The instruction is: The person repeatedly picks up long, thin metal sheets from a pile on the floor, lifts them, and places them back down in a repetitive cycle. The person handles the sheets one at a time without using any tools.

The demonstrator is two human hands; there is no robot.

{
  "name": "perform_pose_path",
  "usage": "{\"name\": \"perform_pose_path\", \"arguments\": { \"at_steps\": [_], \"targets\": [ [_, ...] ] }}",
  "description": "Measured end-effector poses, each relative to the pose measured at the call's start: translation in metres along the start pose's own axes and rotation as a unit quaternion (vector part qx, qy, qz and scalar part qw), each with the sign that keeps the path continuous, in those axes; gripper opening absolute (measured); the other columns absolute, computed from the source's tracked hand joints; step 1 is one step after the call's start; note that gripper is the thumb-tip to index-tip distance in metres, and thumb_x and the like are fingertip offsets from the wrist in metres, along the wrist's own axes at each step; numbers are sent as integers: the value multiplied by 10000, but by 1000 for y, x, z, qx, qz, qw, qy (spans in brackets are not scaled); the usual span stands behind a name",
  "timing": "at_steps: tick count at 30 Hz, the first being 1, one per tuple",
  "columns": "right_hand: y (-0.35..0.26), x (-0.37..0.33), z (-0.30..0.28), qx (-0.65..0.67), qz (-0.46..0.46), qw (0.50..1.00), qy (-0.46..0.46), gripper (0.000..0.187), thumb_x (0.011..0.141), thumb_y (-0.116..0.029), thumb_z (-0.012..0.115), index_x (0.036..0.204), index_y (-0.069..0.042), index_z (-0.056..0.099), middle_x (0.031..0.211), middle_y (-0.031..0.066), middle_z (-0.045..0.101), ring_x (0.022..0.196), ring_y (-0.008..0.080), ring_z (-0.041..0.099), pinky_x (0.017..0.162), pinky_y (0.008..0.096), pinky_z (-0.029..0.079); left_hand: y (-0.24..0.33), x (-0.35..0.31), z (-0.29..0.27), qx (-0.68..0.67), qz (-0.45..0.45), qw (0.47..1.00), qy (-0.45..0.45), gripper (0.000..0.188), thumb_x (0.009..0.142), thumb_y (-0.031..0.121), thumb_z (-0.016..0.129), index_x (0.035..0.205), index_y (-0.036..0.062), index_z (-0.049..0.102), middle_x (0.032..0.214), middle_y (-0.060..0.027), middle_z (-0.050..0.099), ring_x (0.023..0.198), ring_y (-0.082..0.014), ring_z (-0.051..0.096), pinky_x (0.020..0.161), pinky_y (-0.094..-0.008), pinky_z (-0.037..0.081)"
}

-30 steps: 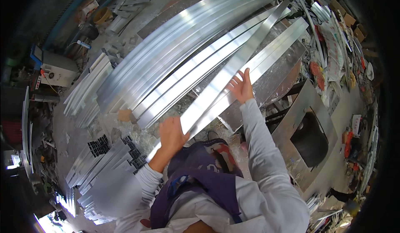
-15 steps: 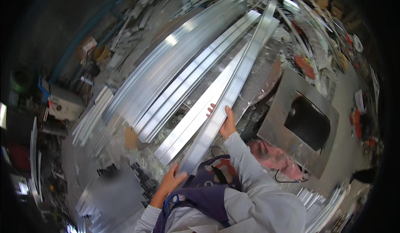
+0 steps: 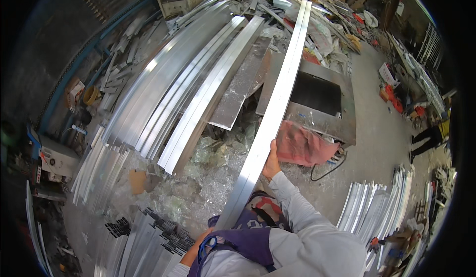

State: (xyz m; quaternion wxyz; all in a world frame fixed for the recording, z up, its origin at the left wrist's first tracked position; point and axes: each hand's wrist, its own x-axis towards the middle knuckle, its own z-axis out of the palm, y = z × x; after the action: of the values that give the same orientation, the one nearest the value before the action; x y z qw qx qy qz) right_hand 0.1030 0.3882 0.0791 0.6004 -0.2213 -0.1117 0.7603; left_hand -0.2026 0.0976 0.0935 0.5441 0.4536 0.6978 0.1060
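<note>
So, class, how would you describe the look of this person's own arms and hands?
Both sleeves are long and pale grey, the right one creased. The right hand is bare, without a glove; the left hand is partly hidden, its visible part also bare.

The grey floor (image 3: pixel 374 143) carries crumpled clear plastic (image 3: pixel 181 190) and stacked silvery metal profiles (image 3: pixel 358 205).

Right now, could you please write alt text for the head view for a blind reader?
A person's right hand holds a long silvery metal bar slanting above a cluttered floor; the left hand is partly hidden near the bar's lower end. More bars lie to the left.
</note>
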Motion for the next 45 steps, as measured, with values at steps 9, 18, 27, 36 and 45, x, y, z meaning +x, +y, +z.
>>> {"name": "perform_pose_path", "arguments": {
  "at_steps": [9, 18, 27, 36, 45],
  "targets": [
    [-35, -49, -72, 24, 14, 999, 44, 726, 909, -694, 452, 1275, -75, 550, 1101, 83, 652, 965, 223, 654, 858, 400, 553, 39, -17, 55, -159, -71, 960, -219, 724, 741, 381, 814, 1248, -50, 529, 1094, -186, 631, 1034, -278, 603, 902, -355, 458],
    [-138, -29, -127, -11, 60, 998, 24, 739, 892, -697, 483, 1219, -42, 584, 1073, 133, 664, 952, 277, 655, 827, 408, 558, 129, 15, 179, -210, -93, 945, -233, 718, 769, 381, 798, 1273, -50, 522, 1157, -180, 634, 1087, -257, 592, 933, -355, 450],
    [-242, 17, -88, -752, -353, 547, 104, 498, 874, -290, 646, 1277, -11, 562, 1343, 213, 515, 1281, 388, 443, 1074, 454, 356, 217, 76, 218, -146, 54, 974, -165, 688, 833, 369, 751, 1328, -42, 505, 1250, -139, 612, 1140, -226, 567, 979, -330, 431],
    [-123, -70, -91, -865, -324, 314, -222, 392, 903, -388, 541, 1159, -113, 654, 1181, 82, 628, 1244, 262, 489, 1155, 559, 187, 16, -44, 223, -109, 0, 983, -148, 697, 812, 365, 767, 1344, -1, 504, 1245, -125, 612, 1127, -206, 566, 978, -337, 432],
    [40, -327, -75, -884, -147, 375, -239, 315, 889, -351, 579, 1077, -115, 669, 1112, 79, 619, 1168, 268, 527, 1137, 603, 202, -102, -236, 219, -168, -168, 960, -146, 721, 801, 395, 769, 1340, -6, 506, 1258, -146, 610, 1145, -220, 569, 988, -347, 431]
  ]
}}
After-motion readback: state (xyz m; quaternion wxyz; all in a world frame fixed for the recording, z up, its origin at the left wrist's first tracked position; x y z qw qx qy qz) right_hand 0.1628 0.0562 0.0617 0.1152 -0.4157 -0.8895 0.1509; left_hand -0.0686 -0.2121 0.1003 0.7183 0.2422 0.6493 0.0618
